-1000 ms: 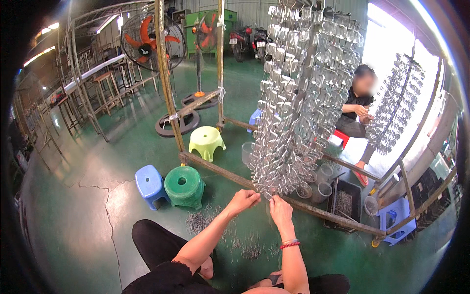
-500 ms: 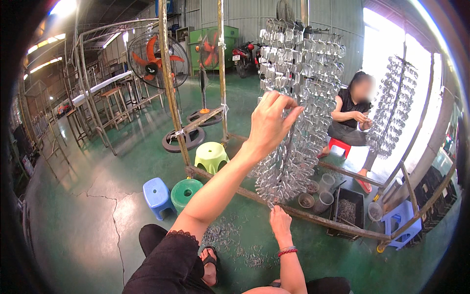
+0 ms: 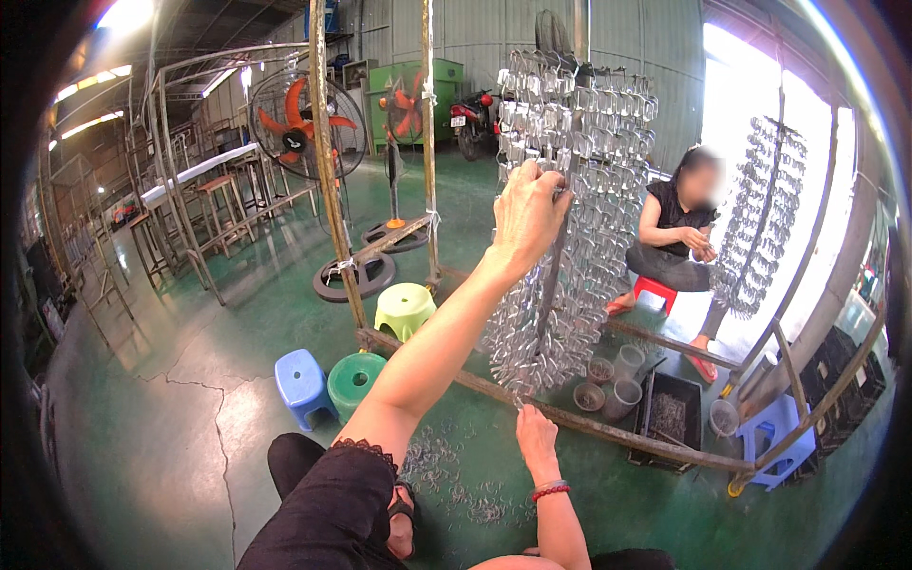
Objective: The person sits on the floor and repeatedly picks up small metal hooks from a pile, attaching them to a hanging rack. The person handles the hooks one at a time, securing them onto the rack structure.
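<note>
A tall hanging rack (image 3: 608,161) in front of me is covered in rows of small shiny bent metal pieces. My left hand (image 3: 528,217) is raised against its near side, fingers curled and thumb drawn in. Whatever lies between those fingertips is too small and hidden to name. Low down, my right hand (image 3: 539,445), with a red bead bracelet at the wrist, is closed in a pinch at the narrow metal lower end (image 3: 519,403) of the rack. Loose metal pieces (image 3: 432,456) are scattered on the green floor below.
A rusty frame bar (image 3: 589,421) crosses low behind my right hand. Beyond it stand plastic cups (image 3: 622,397) and a black crate (image 3: 670,413). Blue (image 3: 302,380) and green stools (image 3: 355,378) are at left, near fans (image 3: 306,123). A co-worker (image 3: 676,223) sits by another loaded rack (image 3: 760,218).
My left hand has moved in against the rack and its fingers have closed more. The rack and my right hand have shifted slightly left in the picture. The co-worker's hands have moved a little lower.
</note>
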Demonstrator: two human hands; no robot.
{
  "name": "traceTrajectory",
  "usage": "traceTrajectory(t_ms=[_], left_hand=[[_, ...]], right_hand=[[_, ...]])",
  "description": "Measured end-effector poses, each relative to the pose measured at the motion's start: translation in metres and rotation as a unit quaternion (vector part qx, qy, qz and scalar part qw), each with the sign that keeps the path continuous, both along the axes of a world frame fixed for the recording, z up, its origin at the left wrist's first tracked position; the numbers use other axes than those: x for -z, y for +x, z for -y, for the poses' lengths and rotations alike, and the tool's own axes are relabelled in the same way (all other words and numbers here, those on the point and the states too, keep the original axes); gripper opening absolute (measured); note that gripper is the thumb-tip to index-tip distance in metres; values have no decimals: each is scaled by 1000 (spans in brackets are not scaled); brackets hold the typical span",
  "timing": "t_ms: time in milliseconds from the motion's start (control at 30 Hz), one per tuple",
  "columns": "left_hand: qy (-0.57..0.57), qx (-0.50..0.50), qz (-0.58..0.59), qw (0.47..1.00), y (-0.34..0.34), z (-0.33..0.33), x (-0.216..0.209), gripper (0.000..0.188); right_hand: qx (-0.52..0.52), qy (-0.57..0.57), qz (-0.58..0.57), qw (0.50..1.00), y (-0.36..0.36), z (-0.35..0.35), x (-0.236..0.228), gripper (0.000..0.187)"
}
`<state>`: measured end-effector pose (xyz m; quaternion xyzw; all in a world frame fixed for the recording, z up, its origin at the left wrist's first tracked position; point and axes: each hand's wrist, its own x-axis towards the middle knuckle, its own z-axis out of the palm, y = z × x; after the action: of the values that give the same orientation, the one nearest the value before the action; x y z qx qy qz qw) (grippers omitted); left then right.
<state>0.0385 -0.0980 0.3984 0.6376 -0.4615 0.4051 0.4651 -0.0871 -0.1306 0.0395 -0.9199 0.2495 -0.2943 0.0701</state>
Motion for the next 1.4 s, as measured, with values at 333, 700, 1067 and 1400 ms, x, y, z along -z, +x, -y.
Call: traceTrajectory(t_ms=[333, 700, 1067, 1400], left_hand=[[-46, 59, 10, 997, 6, -12, 0, 16], [-44, 161, -92, 982, 19, -27, 3, 16], [38, 305, -192, 932, 32, -42, -10, 21], [36, 407, -231, 883, 43, -38, -6, 14]], right_hand=[[4, 9, 70, 997, -22, 6, -47, 25], [-129, 56, 327, 935, -23, -8, -345, 22], [-136, 38, 178, 974, 25, 19, -434, 35], [-164, 118, 161, 966, 35, 51, -435, 23]])
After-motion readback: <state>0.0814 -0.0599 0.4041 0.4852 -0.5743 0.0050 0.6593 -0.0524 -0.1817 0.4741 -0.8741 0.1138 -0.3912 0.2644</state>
